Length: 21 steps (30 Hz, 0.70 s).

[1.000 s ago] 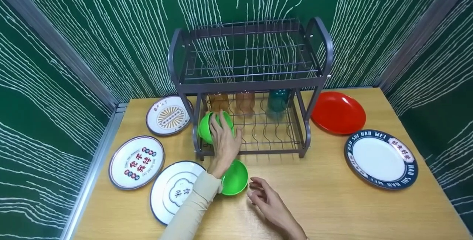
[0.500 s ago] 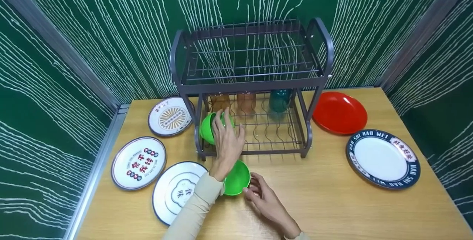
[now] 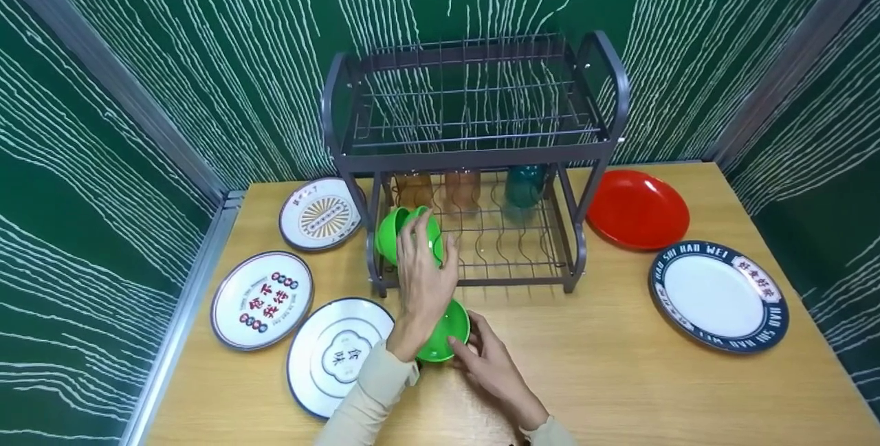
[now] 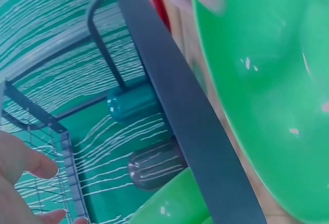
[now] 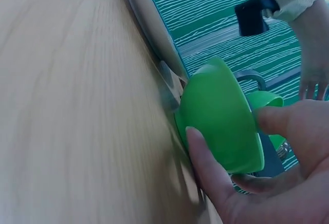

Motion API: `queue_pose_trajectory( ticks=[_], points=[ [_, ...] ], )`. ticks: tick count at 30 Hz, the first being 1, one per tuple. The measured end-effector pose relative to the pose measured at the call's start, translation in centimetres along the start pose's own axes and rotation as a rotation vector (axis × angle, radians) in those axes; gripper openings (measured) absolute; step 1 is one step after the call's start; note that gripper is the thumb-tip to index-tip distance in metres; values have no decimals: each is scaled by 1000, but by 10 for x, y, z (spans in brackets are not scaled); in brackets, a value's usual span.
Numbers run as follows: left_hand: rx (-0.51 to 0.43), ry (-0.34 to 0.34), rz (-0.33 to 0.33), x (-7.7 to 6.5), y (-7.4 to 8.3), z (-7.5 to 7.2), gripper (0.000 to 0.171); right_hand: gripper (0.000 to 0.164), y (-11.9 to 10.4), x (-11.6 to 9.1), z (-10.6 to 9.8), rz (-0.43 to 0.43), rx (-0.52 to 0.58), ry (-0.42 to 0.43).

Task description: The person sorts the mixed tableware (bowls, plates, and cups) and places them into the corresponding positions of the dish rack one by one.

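Two green bowls [image 3: 388,238] stand tilted on edge at the left of the rack's lower tier. My left hand [image 3: 427,280] is raised in front of them, its fingers loosely spread and gripping nothing; it overlaps them in the head view. Another green bowl [image 3: 447,332] sits on the table before the rack, partly hidden by my left wrist. My right hand [image 3: 489,363] pinches this bowl's right side, thumb at the rim and fingers along the outer wall [image 5: 221,116].
The dark two-tier dish rack [image 3: 474,150] holds an amber cup [image 3: 414,190], a pinkish cup [image 3: 462,190] and a teal cup [image 3: 525,186] at the back below. White patterned plates [image 3: 237,298] lie left. A red plate [image 3: 639,209] and a dark-rimmed plate [image 3: 715,295] lie right.
My left hand has come off the racked bowls and drawn slightly back. The right hand has moved left to the bowl on the table and taken hold of its rim.
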<state>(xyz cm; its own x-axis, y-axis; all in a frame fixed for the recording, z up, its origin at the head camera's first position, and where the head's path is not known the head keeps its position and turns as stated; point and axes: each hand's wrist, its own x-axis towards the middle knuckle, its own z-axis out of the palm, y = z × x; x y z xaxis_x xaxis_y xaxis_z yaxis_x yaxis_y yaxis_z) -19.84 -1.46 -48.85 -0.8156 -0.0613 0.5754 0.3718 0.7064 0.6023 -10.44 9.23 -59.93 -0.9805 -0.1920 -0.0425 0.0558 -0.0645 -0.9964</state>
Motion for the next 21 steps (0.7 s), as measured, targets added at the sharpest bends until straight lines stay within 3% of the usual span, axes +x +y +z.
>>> queue_pose_trajectory(
  ticks=[6, 9, 15, 21],
  points=[
    [-84, 41, 2, -14, 5, -10, 46, 55, -8, 1, 4, 46, 0, 46],
    [-107, 43, -6, -20, 6, -14, 45, 50, -12, 1, 4, 24, -31, 74],
    [-151, 47, -26, -32, 9, -19, 44, 46, -2, 3, 1, -41, -243, 156],
    [-182, 54, -30, -42, 9, -22, 42, 45, 4, 3, -2, -58, -241, 151]
  ],
)
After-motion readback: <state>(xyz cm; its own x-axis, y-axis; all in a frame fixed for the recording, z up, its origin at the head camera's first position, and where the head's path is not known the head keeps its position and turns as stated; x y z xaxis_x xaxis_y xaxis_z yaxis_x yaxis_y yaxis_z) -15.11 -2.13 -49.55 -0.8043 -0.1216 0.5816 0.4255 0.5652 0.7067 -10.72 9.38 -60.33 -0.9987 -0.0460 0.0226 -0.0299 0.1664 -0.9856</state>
